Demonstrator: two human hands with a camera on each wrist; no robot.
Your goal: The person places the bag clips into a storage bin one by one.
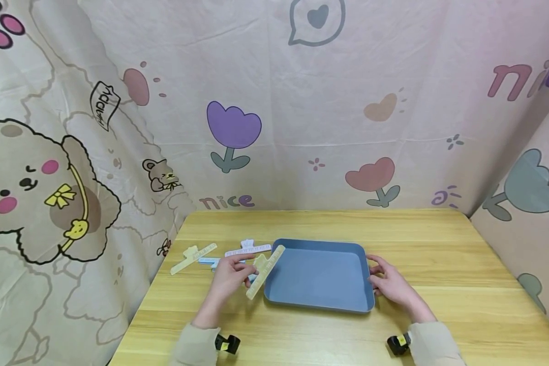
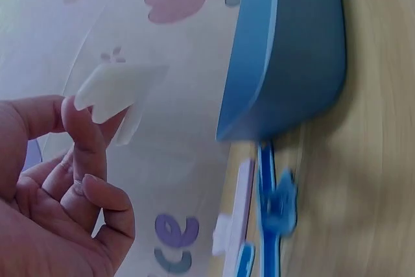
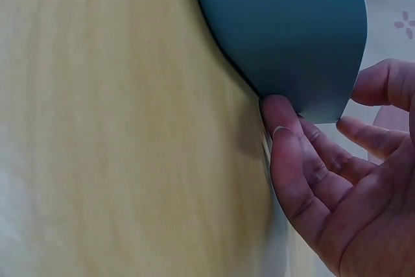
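My left hand (image 1: 230, 277) pinches a pale yellow clip (image 1: 266, 272) with a long ruler-like bar by its tab. The clip is raised and slanted, overlapping the left edge of the blue-grey tray (image 1: 320, 277) in the head view; in the left wrist view the same clip (image 2: 120, 92) looks whitish between thumb and fingers. At the tray's right side, my right hand (image 1: 391, 282) holds the wall, its curled fingers (image 3: 288, 160) against the outside and a fingertip at the rim. Blue clips (image 2: 277, 205) lie under and beyond my left hand, partly hidden by it.
Another yellow clip (image 1: 193, 258) lies at the left of the wooden table (image 1: 416, 229). A white-lilac clip (image 1: 248, 249) is just left of the tray's back corner. Behind the table hangs a printed curtain (image 1: 302, 101), with more curtain at both sides.
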